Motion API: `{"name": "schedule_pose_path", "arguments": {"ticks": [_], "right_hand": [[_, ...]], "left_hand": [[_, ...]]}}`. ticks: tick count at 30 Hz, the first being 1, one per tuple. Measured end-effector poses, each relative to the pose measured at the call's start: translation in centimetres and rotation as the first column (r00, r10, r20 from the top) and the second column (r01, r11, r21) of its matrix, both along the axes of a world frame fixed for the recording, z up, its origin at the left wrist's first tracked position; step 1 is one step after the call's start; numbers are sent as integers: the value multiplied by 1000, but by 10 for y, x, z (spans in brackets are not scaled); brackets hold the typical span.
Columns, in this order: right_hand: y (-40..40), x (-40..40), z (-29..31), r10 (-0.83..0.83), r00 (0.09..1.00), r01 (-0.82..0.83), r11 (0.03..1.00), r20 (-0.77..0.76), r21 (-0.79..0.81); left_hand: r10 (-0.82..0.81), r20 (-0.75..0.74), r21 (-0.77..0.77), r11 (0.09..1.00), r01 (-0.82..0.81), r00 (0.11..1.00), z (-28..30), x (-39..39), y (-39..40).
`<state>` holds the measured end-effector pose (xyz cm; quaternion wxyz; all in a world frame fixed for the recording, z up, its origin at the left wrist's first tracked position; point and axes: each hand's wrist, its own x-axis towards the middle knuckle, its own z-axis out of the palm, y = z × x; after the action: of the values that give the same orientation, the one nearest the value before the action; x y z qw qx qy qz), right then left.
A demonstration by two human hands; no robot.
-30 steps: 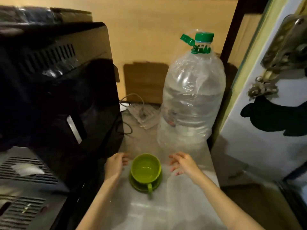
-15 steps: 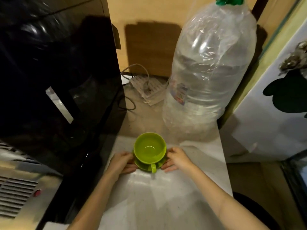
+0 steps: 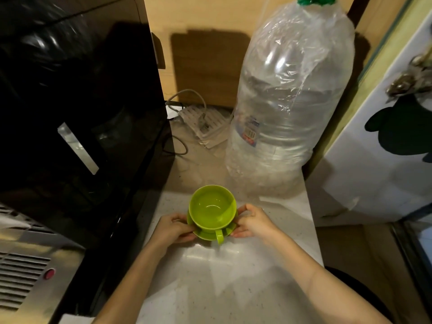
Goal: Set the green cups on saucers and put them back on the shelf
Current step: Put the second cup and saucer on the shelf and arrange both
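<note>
White counter (image 3: 233, 288) carries a green cup (image 3: 211, 208) seated on its saucer (image 3: 205, 235), between left hand (image 3: 174, 230) and right hand (image 3: 256, 222), both grasping the saucer's rim. Next, probably: a level lift toward the shelf.

Lime-green cup (image 3: 212, 208), matching saucer (image 3: 205, 234), black appliance (image 3: 77, 101)

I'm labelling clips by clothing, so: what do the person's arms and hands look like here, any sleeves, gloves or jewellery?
Both forearms are bare up to the bottom edge of the picture, with no sleeve in view. The left hand and the right hand wear no gloves. No ring, watch or bracelet shows on either hand or wrist, and there are no marks that I can make out.
</note>
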<state>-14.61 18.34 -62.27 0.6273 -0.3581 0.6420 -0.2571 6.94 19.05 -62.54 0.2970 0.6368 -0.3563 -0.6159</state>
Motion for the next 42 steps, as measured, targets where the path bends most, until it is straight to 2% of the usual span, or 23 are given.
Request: {"name": "schedule_pose_path", "arguments": {"ticks": [5, 16, 26, 33, 42], "right_hand": [[10, -15, 27, -23, 998, 26, 998, 51, -60], [16, -36, 153, -58, 970, 123, 954, 235, -274], [19, -39, 293, -56, 950, 214, 832, 307, -511], [23, -39, 391, -66, 945, 263, 735, 320, -625], [5, -42, 490, -108, 930, 347, 572, 351, -743]], "left_hand": [[-47, -121, -42, 998, 42, 992, 21, -8, -1], [-175, -365, -345, 938, 42, 915, 131, -34, 1], [-209, -441, -546, 834, -76, 873, 271, -47, -3], [-152, -601, -515, 825, -234, 785, 363, -57, -11], [-279, -668, -590, 764, -262, 690, 468, -60, -17]]}}
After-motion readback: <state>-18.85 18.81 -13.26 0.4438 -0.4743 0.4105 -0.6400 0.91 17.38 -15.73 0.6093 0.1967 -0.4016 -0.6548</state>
